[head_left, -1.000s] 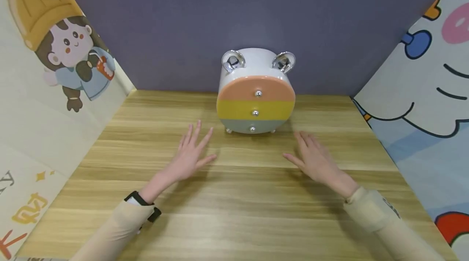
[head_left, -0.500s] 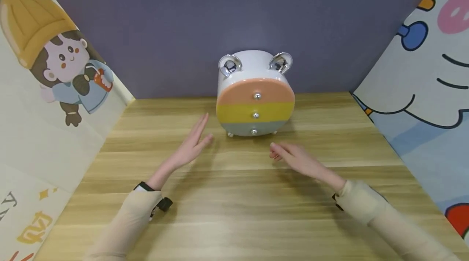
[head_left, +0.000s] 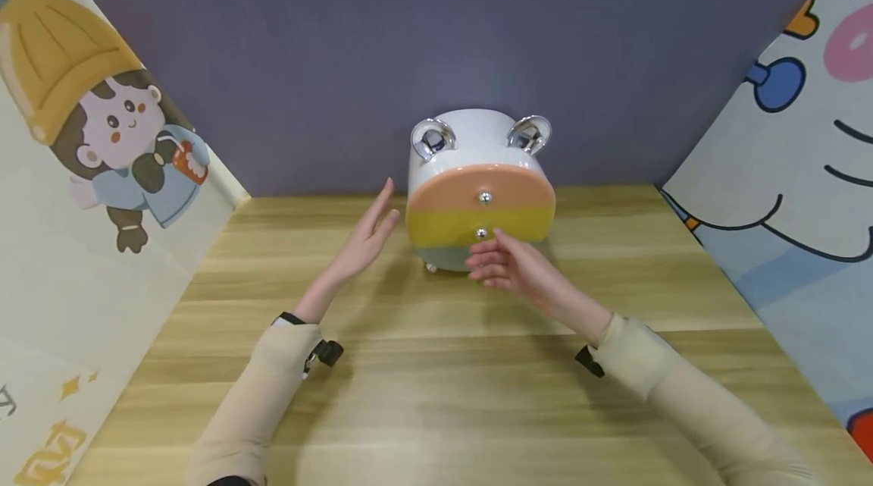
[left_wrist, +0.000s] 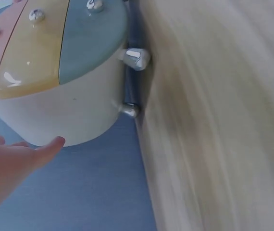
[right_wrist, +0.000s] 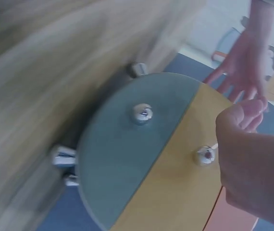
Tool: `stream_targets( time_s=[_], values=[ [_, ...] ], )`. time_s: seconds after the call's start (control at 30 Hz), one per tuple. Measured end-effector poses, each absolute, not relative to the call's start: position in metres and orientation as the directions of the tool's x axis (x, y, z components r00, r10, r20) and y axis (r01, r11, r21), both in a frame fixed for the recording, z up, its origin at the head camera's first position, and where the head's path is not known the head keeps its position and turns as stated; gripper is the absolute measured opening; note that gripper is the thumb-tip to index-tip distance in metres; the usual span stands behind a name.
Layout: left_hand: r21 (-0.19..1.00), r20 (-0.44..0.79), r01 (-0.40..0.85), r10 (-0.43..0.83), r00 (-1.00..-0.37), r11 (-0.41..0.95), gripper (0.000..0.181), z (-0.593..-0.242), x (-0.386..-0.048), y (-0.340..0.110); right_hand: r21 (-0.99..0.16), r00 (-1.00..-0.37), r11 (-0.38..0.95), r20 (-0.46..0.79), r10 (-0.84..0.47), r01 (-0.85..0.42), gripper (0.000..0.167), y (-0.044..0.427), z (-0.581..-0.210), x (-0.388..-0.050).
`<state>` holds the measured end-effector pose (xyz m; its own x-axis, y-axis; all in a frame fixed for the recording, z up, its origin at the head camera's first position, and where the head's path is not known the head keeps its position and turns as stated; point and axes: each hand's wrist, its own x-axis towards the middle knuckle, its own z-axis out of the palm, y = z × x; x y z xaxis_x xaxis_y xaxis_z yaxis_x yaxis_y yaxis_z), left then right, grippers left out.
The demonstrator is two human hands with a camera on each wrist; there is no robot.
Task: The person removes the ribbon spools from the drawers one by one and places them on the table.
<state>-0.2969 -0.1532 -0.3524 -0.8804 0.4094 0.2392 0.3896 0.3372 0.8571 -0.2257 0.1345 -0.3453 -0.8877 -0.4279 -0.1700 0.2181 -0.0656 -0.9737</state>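
Observation:
A small round-fronted drawer box [head_left: 477, 186] stands at the back of the table, white with silver ears and three bands: orange, yellow and grey-green, each with a silver knob. My left hand [head_left: 361, 239] is beside its left side, fingers extended, holding nothing; the left wrist view shows this hand [left_wrist: 12, 161] near the white side wall. The right hand [head_left: 521, 270] is in front of the lower bands, fingers slightly bent and nothing in them, covering the bottom knob in the head view. In the right wrist view that hand [right_wrist: 257, 159] is near the yellow band's knob [right_wrist: 205, 155].
The wood-grain table [head_left: 423, 395] spreads in front of the box. A dark purple-grey wall [head_left: 327, 54] rises behind it, with cartoon-printed panels at the left [head_left: 204, 258] and right [head_left: 777, 304].
Both hands have moved forward toward the box. The right hand has also gone leftward, from beside the box to in front of it. The box appears slightly lower in the head view.

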Motion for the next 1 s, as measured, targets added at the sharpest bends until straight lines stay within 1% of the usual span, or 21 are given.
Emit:
stream_targets(
  time_s=[0.1, 0.2, 0.37, 0.57, 0.67, 0.83, 0.93, 1.0],
  values=[
    [0.85, 0.268, 0.406, 0.389, -0.881, 0.335, 0.06, -0.352, -0.307, -0.149, -0.956, -0.883, -0.147, -0.166, -0.439, 0.253, 0.051, 0.129, -0.339, -0.231],
    [0.84, 0.321, 0.444, 0.373, -0.87, 0.311, 0.065, -0.359, -0.325, -0.147, -0.946, -0.881, -0.196, -0.147, -0.45, 0.259, 0.051, 0.124, -0.334, -0.237],
    [0.822, 0.364, 0.474, 0.349, -0.864, 0.315, 0.074, -0.354, -0.346, -0.14, -0.932, -0.886, -0.244, -0.137, -0.443, 0.266, 0.056, 0.12, -0.328, -0.249],
    [0.82, 0.377, 0.483, 0.346, -0.859, 0.307, 0.067, -0.359, -0.369, -0.127, -0.916, -0.884, -0.271, -0.157, -0.44, 0.297, 0.056, 0.122, -0.326, -0.256],
    [0.819, 0.374, 0.477, 0.334, -0.865, 0.32, 0.068, -0.363, -0.375, -0.123, -0.91, -0.886, -0.286, -0.157, -0.436, 0.302, 0.055, 0.122, -0.325, -0.257],
    [0.813, 0.369, 0.473, 0.327, -0.87, 0.34, 0.071, -0.364, -0.375, -0.12, -0.904, -0.894, -0.313, -0.142, -0.425, 0.292, 0.051, 0.12, -0.322, -0.26],
    [0.818, 0.37, 0.473, 0.329, -0.869, 0.328, 0.073, -0.363, -0.376, -0.119, -0.866, -0.89, -0.376, -0.153, -0.43, 0.331, 0.047, 0.12, -0.32, -0.262],
    [0.826, 0.367, 0.467, 0.326, -0.871, 0.317, 0.071, -0.363, -0.377, -0.119, -0.82, -0.882, -0.435, -0.165, -0.441, 0.371, 0.044, 0.121, -0.318, -0.264]
  ],
)
